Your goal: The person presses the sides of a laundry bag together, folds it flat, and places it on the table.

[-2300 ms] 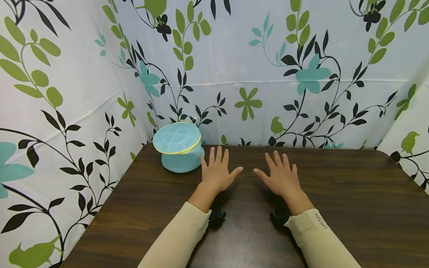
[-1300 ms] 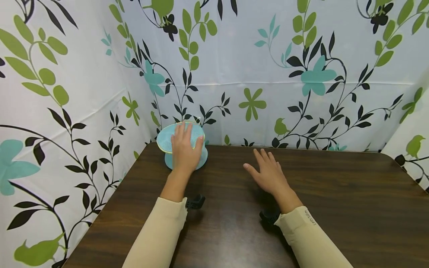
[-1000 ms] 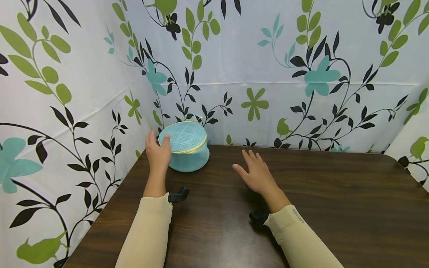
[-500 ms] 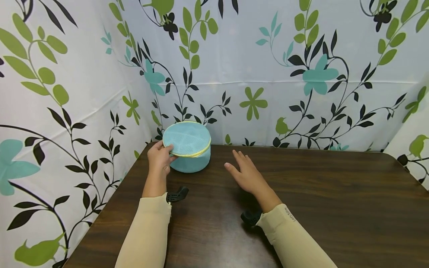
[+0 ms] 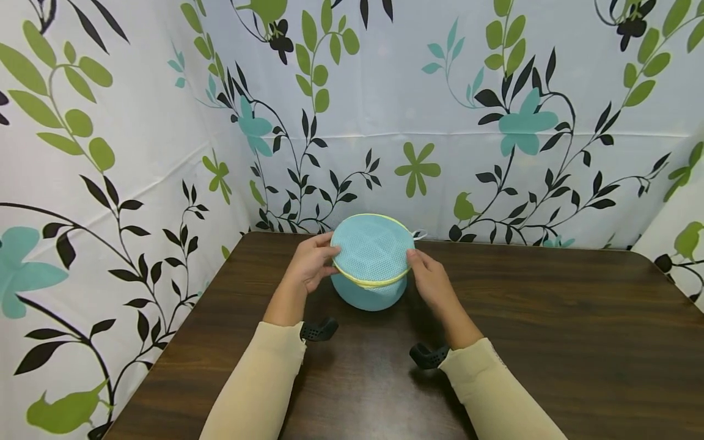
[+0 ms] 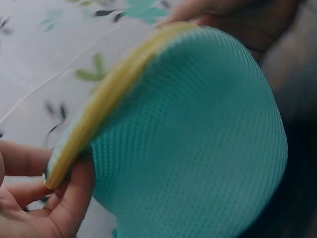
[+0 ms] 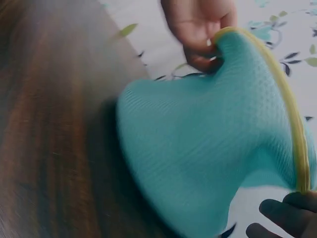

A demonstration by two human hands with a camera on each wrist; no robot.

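A light-blue mesh laundry bag (image 5: 374, 247), round with a yellow-trimmed top rim, is between both hands over the table in the head view. My left hand (image 5: 309, 264) pinches its rim at the left, thumb on top and fingers beneath. On the opposite side my right hand (image 5: 431, 280) pinches the rim at the right. In the left wrist view the bag's mesh side (image 6: 198, 134) hangs below the yellow trim (image 6: 106, 101), bulging and creased. From the right wrist, the mesh wall (image 7: 183, 139) sags inward under the rim. A small white loop (image 5: 420, 234) sticks out near the right fingers.
The dark wood table (image 5: 550, 330) spreads out beneath both arms. A white curtain (image 5: 374, 73) printed with leaves, flowers and birds hangs behind it and along the left side. Black straps with cameras (image 5: 319, 330) sit at the wrists.
The left hand reached to the bag at the back left, took its rim and drew it rightward and nearer. The right hand moved left and took the other side of the rim.
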